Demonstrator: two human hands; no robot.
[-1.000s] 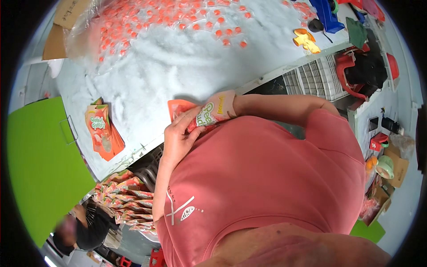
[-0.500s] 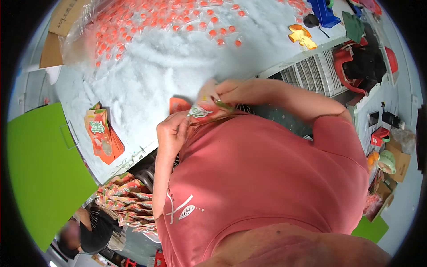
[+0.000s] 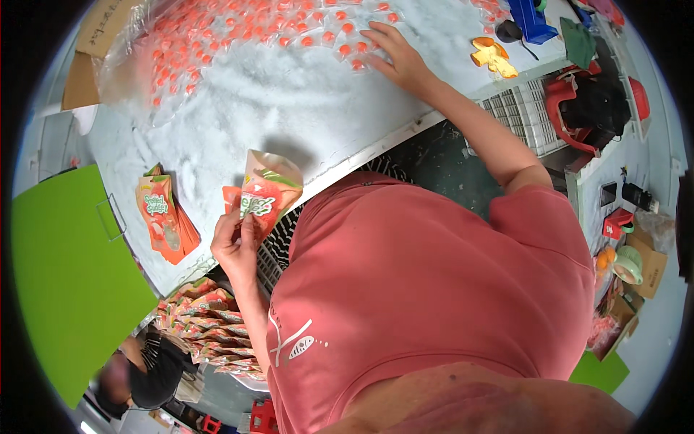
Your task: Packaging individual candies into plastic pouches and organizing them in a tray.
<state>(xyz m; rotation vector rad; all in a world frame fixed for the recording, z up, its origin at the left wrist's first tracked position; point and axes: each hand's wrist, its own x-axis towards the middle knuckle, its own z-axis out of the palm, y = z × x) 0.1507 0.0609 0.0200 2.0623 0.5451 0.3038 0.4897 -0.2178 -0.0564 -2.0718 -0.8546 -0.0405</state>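
Note:
My left hand (image 3: pixel 237 249) pinches a printed orange-red and tan pouch (image 3: pixel 272 189) by its lower part, close to the table's front edge. The pouch's other end points away from me, and I cannot tell whether it is unsealed. My right hand (image 3: pixel 403 66) stretches to the far side of the table, palm down with fingers apart. Its fingertips are beside small clear packets (image 3: pixel 238 32), each with a round orange-red piece inside. Nothing shows in that hand. A fanned stack of flat pouches (image 3: pixel 168 220) lies on the table at the left.
A cardboard box (image 3: pixel 97 50) with clear plastic stands at the far left. Yellow-orange peel (image 3: pixel 494 58) and a blue holder (image 3: pixel 533 22) sit far right. Many pouches (image 3: pixel 206 322) fill a container below the table, near a person (image 3: pixel 155 372). A green panel (image 3: pixel 79 267) borders the left.
My right hand has left the pouch and reached far out to the packets. My left hand has moved left with the pouch, away from my body.

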